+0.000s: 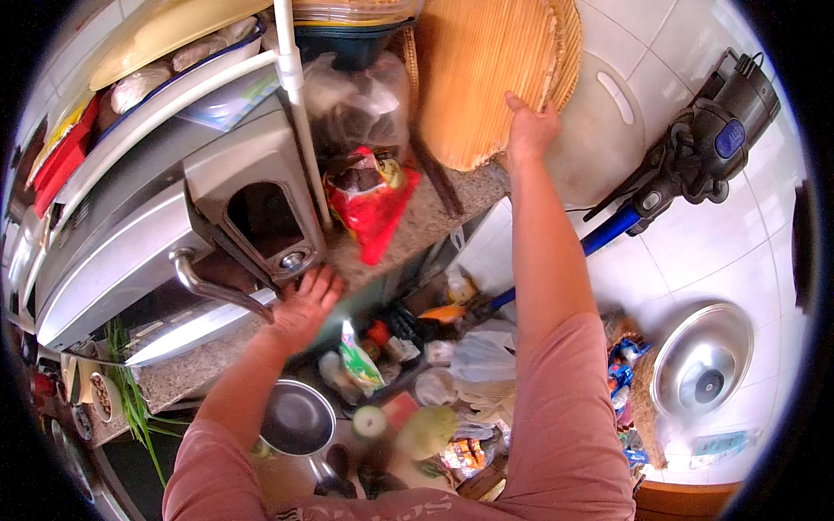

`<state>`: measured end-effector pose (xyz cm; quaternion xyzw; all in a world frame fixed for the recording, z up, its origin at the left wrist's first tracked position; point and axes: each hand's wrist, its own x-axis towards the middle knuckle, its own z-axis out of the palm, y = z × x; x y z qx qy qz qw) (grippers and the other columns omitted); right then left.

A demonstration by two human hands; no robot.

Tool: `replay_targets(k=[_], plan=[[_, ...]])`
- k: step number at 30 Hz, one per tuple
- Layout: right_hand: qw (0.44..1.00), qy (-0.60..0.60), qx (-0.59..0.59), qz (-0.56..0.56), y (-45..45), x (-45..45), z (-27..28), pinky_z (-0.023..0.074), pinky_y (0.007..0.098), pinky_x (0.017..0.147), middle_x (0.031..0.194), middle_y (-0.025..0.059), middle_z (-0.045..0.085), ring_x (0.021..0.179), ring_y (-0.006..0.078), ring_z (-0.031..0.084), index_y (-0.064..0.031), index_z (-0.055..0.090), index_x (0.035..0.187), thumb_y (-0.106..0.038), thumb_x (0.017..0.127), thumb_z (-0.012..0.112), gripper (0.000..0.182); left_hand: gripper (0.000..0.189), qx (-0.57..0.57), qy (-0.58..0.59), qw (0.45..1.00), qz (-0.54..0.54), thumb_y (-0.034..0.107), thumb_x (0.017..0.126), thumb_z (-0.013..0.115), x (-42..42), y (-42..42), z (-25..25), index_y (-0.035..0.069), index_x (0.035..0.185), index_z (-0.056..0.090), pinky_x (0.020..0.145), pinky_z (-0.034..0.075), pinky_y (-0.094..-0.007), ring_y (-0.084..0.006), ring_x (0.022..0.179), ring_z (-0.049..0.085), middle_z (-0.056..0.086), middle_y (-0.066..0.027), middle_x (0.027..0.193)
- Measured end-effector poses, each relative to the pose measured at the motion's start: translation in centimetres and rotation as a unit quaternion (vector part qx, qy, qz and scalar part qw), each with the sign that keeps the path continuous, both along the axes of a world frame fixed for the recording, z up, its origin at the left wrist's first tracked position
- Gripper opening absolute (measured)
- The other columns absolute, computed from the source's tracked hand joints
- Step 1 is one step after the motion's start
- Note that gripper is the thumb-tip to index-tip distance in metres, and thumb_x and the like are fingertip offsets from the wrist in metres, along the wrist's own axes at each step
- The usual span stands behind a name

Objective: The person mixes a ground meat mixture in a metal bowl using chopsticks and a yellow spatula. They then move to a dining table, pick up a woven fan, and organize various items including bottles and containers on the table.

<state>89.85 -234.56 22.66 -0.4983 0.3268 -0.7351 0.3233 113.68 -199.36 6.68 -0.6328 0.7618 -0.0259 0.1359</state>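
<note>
My right hand (533, 127) grips the lower right edge of a round woven board (485, 71), thumb on its face. Another woven rim shows behind it, and a pale cutting board (596, 130) with a handle slot leans on the tiled wall beside them. My left hand (307, 309) lies with its fingers apart at the counter's edge, just below the control panel of a silver countertop oven (254, 195), near its curved metal handle (218, 290); it holds nothing. An open red bag (371, 208) stands on the speckled counter between my hands.
A black and blue stick vacuum (690, 150) hangs along the wall at right, above a metal lid (704, 365). Below my arms are a saucepan (298, 417), a cabbage (427, 431) and assorted bags. A white rack post (300, 111) rises beside the oven; green stalks (127, 384) hang at left.
</note>
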Motion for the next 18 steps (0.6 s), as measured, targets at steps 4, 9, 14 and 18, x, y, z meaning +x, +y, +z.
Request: replay_targets(k=[4, 9, 14, 18], plan=[[0.996, 0.046, -0.014, -0.078, 1.9, -1.5, 2.5, 0.0532, 0.0359, 0.078, 0.095, 0.0150, 0.073, 0.082, 0.0248, 0.069, 0.0054, 0.066, 0.104, 0.002, 0.071, 0.080, 0.036, 0.071, 0.001, 0.047, 0.999, 0.015, 0.013, 0.086, 0.053, 0.1, 0.2, -0.5, 0.008, 0.153, 0.028, 0.109, 0.033, -0.0579, -0.0355, 0.147, 0.022, 0.022, -0.0168, 0.160], [0.986, 0.113, -0.027, -0.122, 5.0, -5.8, 5.1, 0.0519, 0.0318, 0.080, 0.099, 0.0113, 0.072, 0.085, 0.0190, 0.068, 0.0044, 0.067, 0.109, 0.000, 0.076, 0.079, 0.035, 0.065, -0.013, 0.012, 1.000, -0.002, 0.027, 0.094, 0.056, 0.0, 0.3, -0.3, 0.007, 0.151, 0.031, 0.112, 0.030, -0.0553, -0.0381, 0.145, 0.023, 0.025, -0.0182, 0.157], [0.985, 0.120, -0.071, -0.099, 8.4, -9.3, 7.9, 0.0514, 0.0296, 0.081, 0.100, 0.0103, 0.072, 0.087, 0.0173, 0.067, 0.0044, 0.067, 0.109, 0.000, 0.079, 0.077, 0.032, 0.066, -0.023, 0.004, 1.000, -0.001, 0.023, 0.092, 0.058, 0.1, 0.4, -0.5, 0.007, 0.150, 0.031, 0.110, 0.031, -0.0556, -0.0372, 0.145, 0.023, 0.024, -0.0171, 0.157], [0.976, 0.148, -0.105, -0.121, 11.9, -11.3, 9.4, 0.0516, 0.0285, 0.078, 0.096, 0.0099, 0.072, 0.083, 0.0159, 0.067, 0.0051, 0.067, 0.107, -0.002, 0.078, 0.078, 0.031, 0.069, -0.048, 0.007, 0.999, -0.009, 0.010, 0.084, 0.059, 0.1, 0.7, -0.3, 0.007, 0.148, 0.032, 0.108, 0.034, -0.0572, -0.0353, 0.145, 0.024, 0.025, -0.0174, 0.156]])
